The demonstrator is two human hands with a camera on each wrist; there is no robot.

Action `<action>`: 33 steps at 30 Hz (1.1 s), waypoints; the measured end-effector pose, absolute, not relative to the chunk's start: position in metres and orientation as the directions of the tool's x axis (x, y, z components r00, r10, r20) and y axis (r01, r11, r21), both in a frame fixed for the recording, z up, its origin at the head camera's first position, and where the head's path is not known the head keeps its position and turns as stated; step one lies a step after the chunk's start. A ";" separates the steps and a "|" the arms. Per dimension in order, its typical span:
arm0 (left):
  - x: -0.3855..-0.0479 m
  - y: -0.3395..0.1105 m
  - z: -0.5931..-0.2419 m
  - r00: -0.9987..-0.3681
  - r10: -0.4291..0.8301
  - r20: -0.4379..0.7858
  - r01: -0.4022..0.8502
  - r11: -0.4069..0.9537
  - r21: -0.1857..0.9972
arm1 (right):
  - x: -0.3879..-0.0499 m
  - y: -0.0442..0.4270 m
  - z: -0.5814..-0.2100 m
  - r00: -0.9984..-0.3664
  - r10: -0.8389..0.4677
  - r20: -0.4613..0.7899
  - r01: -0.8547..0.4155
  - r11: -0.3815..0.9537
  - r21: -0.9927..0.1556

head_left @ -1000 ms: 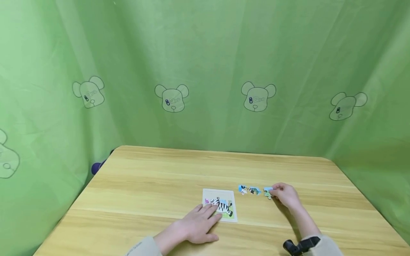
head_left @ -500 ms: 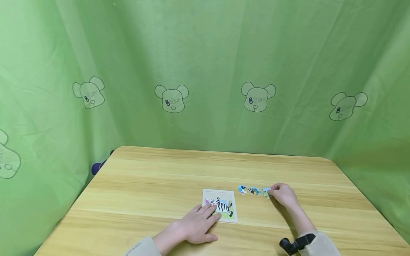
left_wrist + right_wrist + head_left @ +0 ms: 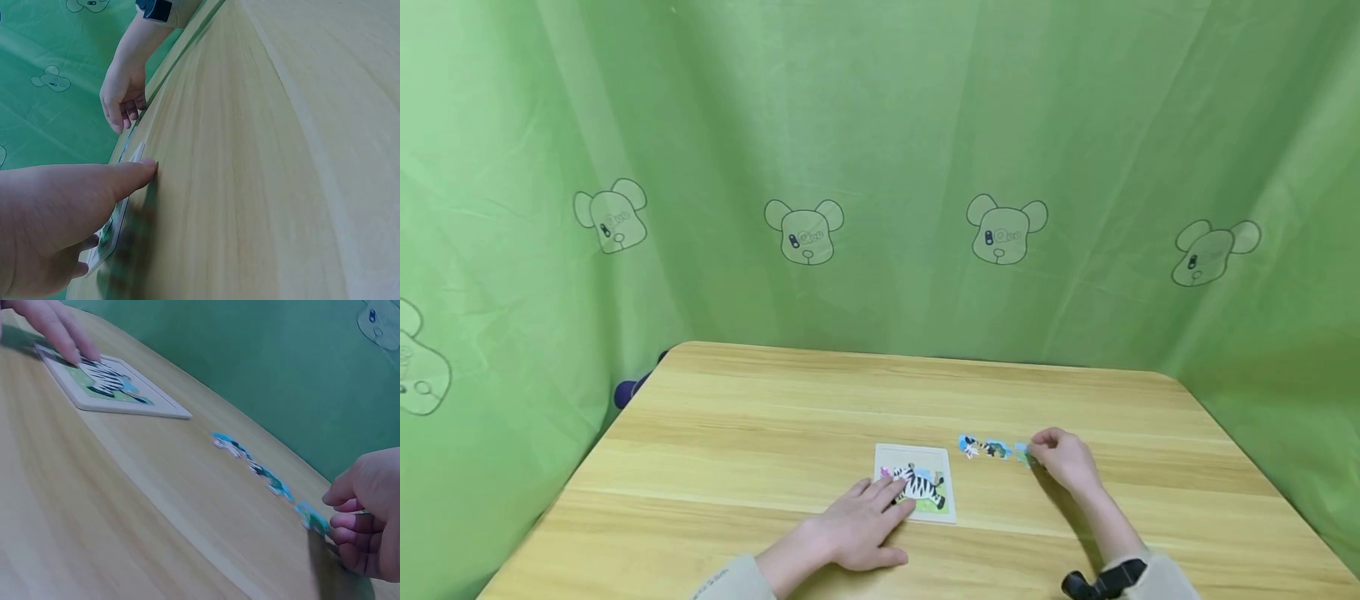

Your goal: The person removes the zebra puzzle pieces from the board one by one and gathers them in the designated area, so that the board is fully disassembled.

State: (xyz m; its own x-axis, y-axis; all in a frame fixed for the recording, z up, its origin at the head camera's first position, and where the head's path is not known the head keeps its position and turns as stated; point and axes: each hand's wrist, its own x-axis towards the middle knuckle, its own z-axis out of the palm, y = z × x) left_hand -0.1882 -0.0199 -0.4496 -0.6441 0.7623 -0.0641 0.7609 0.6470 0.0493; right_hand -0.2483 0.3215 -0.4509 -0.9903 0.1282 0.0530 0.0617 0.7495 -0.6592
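My left hand (image 3: 865, 525) lies with fingers extended on a framed zebra puzzle board (image 3: 951, 500), its fingertips over the picture's left part. In the left wrist view the thumb rests by the board's near edge. My right hand (image 3: 1066, 461) is at a small blue-and-green puzzle piece (image 3: 1022, 452), its fingers curled at the piece's right end. The right wrist view shows this piece (image 3: 310, 517) low at the tabletop, partly covered by the fingertips. Left of it lie two more pieces, one with a zebra's head (image 3: 968, 447) and one blue and green (image 3: 997, 449).
The wooden table (image 3: 737, 433) reaches back to a green curtain (image 3: 902, 125) printed with bear heads. A purple object (image 3: 625, 393) shows beyond the left table edge. A black wrist strap (image 3: 1105, 581) is on the right sleeve.
My right hand has shifted the puzzle piece slightly left, closer to the other two, and the fingers now cover more of it. The left hand stays nearly still on the board.
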 end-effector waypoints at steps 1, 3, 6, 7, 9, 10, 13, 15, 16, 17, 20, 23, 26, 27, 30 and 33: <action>-0.188 -0.021 -0.449 -0.645 0.761 -0.063 0.760 0.648 0.049 | -0.247 0.319 -0.450 -0.991 0.119 0.058 0.051 0.746 -0.663; -0.188 -0.023 -0.449 -0.647 0.760 -0.063 0.759 0.649 0.051 | -0.246 0.311 -0.445 -0.993 0.099 0.069 0.027 0.741 -0.671; -0.187 -0.026 -0.448 -0.650 0.757 -0.067 0.755 0.653 0.055 | -0.244 0.294 -0.438 -0.994 0.069 0.087 -0.009 0.730 -0.683; -0.187 -0.027 -0.448 -0.650 0.757 -0.066 0.755 0.654 0.054 | -0.244 0.288 -0.436 -0.994 0.060 0.093 -0.021 0.724 -0.690; -0.186 -0.030 -0.448 -0.653 0.755 -0.065 0.753 0.656 0.053 | -0.245 0.275 -0.432 -0.993 0.039 0.110 -0.049 0.711 -0.701; -0.186 -0.032 -0.448 -0.653 0.755 -0.061 0.753 0.656 0.052 | -0.245 0.269 -0.431 -0.993 0.027 0.117 -0.064 0.704 -0.707; -0.185 -0.036 -0.449 -0.658 0.751 -0.054 0.749 0.661 0.049 | -0.247 0.250 -0.429 -0.992 -0.010 0.126 -0.100 0.678 -0.729; -0.184 -0.038 -0.449 -0.660 0.749 -0.051 0.747 0.662 0.051 | -0.247 0.238 -0.428 -0.992 -0.034 0.121 -0.113 0.658 -0.745; -0.184 -0.039 -0.449 -0.661 0.749 -0.050 0.747 0.663 0.050 | -0.247 0.232 -0.428 -0.992 -0.045 0.117 -0.118 0.650 -0.751; -0.184 -0.039 -0.449 -0.663 0.747 -0.054 0.745 0.665 0.052 | -0.247 0.226 -0.428 -0.992 -0.057 0.110 -0.121 0.639 -0.760; -0.184 -0.041 -0.451 -0.664 0.745 -0.060 0.744 0.666 0.052 | -0.246 0.208 -0.430 -0.991 -0.099 0.093 -0.134 0.608 -0.782; -0.183 -0.042 -0.451 -0.661 0.748 -0.060 0.747 0.663 0.050 | -0.244 0.191 -0.436 -0.984 -0.161 0.080 -0.161 0.586 -0.794; -0.182 -0.042 -0.450 -0.654 0.754 -0.056 0.753 0.657 0.049 | -0.243 0.177 -0.442 -0.966 -0.243 0.086 -0.214 0.572 -0.792; -0.182 -0.043 -0.450 -0.651 0.757 -0.055 0.756 0.653 0.049 | -0.242 0.173 -0.444 -0.959 -0.268 0.090 -0.233 0.570 -0.788; -0.181 -0.043 -0.448 -0.646 0.762 -0.057 0.760 0.648 0.050 | -0.241 0.163 -0.450 -0.942 -0.323 0.093 -0.273 0.571 -0.774; -0.181 -0.043 -0.448 -0.644 0.763 -0.059 0.761 0.647 0.051 | -0.241 0.157 -0.453 -0.933 -0.345 0.097 -0.299 0.600 -0.742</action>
State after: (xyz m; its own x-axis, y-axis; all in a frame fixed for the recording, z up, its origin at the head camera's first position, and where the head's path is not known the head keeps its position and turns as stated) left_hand -0.1813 -0.0431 -0.4476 -0.6440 0.7627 -0.0592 0.7611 0.6466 0.0514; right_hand -0.2409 0.1569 -0.4528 -0.9335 -0.3454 0.0969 -0.2991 0.6003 -0.7417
